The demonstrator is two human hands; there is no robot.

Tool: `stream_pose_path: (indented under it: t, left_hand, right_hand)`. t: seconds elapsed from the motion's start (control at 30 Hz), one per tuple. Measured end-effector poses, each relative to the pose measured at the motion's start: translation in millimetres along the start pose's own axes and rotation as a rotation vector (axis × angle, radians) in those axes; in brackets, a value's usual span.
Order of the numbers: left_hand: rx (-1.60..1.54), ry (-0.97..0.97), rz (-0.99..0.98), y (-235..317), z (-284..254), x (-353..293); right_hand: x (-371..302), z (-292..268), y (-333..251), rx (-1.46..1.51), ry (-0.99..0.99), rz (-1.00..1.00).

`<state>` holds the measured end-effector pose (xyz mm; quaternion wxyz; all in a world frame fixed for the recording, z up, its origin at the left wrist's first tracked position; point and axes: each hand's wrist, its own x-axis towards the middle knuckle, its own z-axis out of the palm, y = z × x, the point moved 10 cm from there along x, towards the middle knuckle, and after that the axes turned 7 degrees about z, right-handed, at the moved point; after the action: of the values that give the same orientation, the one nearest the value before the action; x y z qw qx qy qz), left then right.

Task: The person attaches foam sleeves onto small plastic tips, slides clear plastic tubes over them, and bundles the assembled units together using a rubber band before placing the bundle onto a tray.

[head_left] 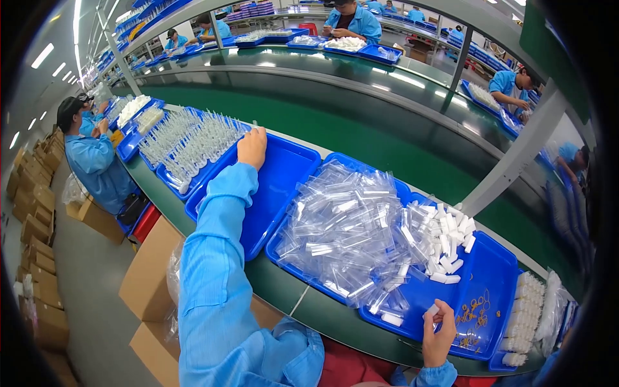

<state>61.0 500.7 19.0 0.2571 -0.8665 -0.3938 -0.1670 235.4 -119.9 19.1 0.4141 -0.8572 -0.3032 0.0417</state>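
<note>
Two hands working, my left hand (252,147) at eleven o'clock, grip pinching a clear tube (255,124), my right hand (438,334) at five o'clock, grip grasping a white cap (431,310) over the blue tray (490,271).

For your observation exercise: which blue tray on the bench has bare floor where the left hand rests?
The tray beside the left hand; its neighbours hold clear tubes or white caps.

The right hand (439,335) curls over a small white piece (431,310) — its grip hides most of it. The left hand's (252,147) fingertips are out of sight, and the gold bits (474,314) are too small to tell.
</note>
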Motion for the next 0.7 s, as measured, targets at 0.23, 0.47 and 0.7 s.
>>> stream_pose_path:
  t: [0.23,0.47,0.7]
  left_hand:
    - [-0.753,0.085,0.042,28.1,-99.6,-33.8]
    - [-1.408,0.002,0.381,141.7,-274.7,-112.7]
    - [-1.976,-0.453,0.480,282.9,-287.2,-237.1]
  right_hand:
    - [2.8,8.2,8.9,0.074,-0.154,0.085]
    - [14.8,-5.7,21.4,0.579,-0.083,0.284]
    - [32.5,46.0,16.1,1.270,-0.220,0.525]
